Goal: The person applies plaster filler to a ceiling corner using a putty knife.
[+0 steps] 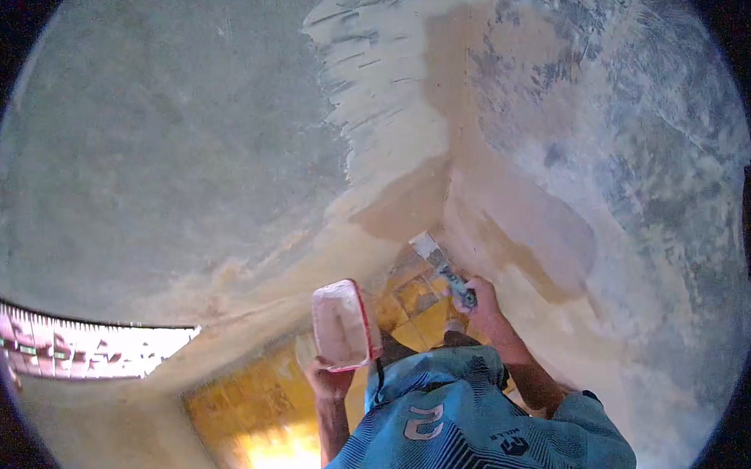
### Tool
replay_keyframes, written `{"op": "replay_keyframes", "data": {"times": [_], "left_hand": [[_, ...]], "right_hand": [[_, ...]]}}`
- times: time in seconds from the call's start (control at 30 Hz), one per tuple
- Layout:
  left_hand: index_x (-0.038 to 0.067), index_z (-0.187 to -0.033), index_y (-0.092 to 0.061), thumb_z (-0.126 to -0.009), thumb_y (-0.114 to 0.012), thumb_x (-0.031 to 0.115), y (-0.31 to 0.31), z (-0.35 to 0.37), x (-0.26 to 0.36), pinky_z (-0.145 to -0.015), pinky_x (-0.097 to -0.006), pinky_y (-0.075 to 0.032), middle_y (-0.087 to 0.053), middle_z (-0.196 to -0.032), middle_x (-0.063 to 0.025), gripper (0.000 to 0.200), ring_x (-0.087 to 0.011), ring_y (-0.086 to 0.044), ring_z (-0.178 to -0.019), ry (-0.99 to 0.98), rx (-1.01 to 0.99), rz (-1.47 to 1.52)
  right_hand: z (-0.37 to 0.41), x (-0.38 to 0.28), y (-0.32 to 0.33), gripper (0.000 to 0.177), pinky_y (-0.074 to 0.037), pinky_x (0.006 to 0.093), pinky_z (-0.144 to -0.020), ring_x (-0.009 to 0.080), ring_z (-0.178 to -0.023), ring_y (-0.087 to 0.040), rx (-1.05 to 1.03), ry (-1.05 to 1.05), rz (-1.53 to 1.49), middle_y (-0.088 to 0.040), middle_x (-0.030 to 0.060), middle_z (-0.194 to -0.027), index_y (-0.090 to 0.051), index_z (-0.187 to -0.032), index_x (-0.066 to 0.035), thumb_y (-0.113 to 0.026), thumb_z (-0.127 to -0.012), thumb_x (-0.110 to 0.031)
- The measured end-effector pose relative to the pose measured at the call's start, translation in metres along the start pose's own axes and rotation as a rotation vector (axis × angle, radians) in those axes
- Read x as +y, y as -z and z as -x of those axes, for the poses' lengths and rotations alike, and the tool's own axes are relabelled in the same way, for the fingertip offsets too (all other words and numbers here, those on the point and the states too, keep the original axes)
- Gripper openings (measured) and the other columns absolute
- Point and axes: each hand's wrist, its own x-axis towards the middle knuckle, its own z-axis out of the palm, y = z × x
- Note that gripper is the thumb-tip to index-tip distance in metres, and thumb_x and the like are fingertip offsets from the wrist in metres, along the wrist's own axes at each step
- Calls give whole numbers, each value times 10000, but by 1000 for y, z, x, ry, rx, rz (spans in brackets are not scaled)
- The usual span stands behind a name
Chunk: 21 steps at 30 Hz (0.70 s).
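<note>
My left hand (329,379) is closed around the lower end of a plaster pan (337,323), an oblong tub with a red rim and pale smears inside. The pan is tipped so that its inside faces me. To the right, my right hand (482,302) grips a putty knife (448,275) by its dark, plaster-stained handle. Its pale blade points up and left, near the foot of the corner where two walls meet. Fresh white plaster (391,93) covers a strip of the left wall, and darker damp patches (407,202) lie beside the corner.
The right wall (679,158) is mottled grey and white, and the left wall (174,142) is bare grey. Below are yellow-brown floor tiles (232,405), with a bright glare on them. A bright barred opening (90,344) sits low at the left.
</note>
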Motion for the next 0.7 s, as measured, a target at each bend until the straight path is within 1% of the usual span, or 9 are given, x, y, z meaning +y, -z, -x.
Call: {"op": "replay_keyframes", "data": {"times": [0.07, 0.1, 0.3, 0.33, 0.37, 0.47, 0.6, 0.67, 0.7], "left_hand": [[-25, -1279, -419, -640, -549, 314, 0, 4, -1, -945, -482, -426, -530, -1216, -154, 735, -325, -517, -1120, 26, 14, 70], [-27, -1285, -412, -639, -547, 319, 11, 4, -14, -946, -476, -427, -525, -1223, -160, 746, -325, -519, -1119, 48, -38, 127], [-55, -1299, -393, -642, -527, 322, -1, 35, 25, -918, -446, -441, -528, -1222, -187, 770, -333, -545, -1065, 70, -55, 194], [-64, -1297, -396, -642, -521, 322, -18, 48, -46, -915, -440, -442, -535, -1213, -189, 770, -338, -550, -1050, 85, -70, 142], [-34, -1334, -356, -649, -547, 314, -1, 51, -44, -919, -446, -443, -514, -1239, -186, 791, -324, -534, -1086, 129, -101, 34], [1, -1365, -331, -642, -563, 277, -22, 64, -93, -937, -430, -433, -498, -1261, -179, 808, -320, -529, -1089, 113, 26, -182], [42, -1410, -265, -653, -581, 220, -54, 64, -105, -894, -355, -432, -487, -1243, -107, 840, -206, -510, -1070, 60, -89, -97], [28, -1392, -286, -700, -587, 235, -47, 57, -109, -898, -355, -437, -498, -1232, -105, 781, -209, -523, -1064, 84, -126, -148], [22, -1382, -297, -724, -590, 243, -43, 57, -111, -900, -355, -439, -503, -1226, -104, 753, -211, -530, -1060, 103, -145, -175]], "right_hand": [[2, -21, -23, 455, -396, 245, -425, 142, -469, -462, -36, 16, 61, -625, 158, -820, -493, -1166, 35, -418, -769, -176], [20, -41, -57, 398, -364, 250, -384, 120, -419, -447, 21, 47, 37, -565, 92, -702, -510, -1106, 27, -478, -793, -217], [33, 3, -164, 310, -402, 221, -448, 84, -520, -466, 32, 156, 289, -528, 16, -733, -506, -1129, -59, -525, -863, -216], [53, -2, -96, 288, -415, 224, -464, 79, -543, -471, 60, 204, 318, -517, 0, -738, -501, -1127, -69, -527, -875, -206], [53, 18, -102, 263, -453, 229, -571, 72, -683, -506, 122, 213, 360, -516, -11, -828, -496, -1126, -72, -533, -893, -188], [68, 33, -81, 305, -457, 244, -716, 87, -802, -510, 195, 307, 385, -515, -1, -907, -475, -1173, -62, -529, -901, -188], [70, 41, -53, 586, -267, 372, -1047, 275, -1253, -366, 179, 302, 623, -375, 177, -1371, -285, -1391, 13, -484, -934, -295], [71, 42, -53, 464, -367, 324, -934, 169, -1038, -451, 143, 396, 655, -480, 54, -1106, -358, -1326, -23, -494, -944, -247], [75, 42, -55, 460, -359, 326, -942, 172, -1036, -449, 150, 417, 665, -479, 51, -1101, -360, -1326, -26, -493, -944, -245]]}}
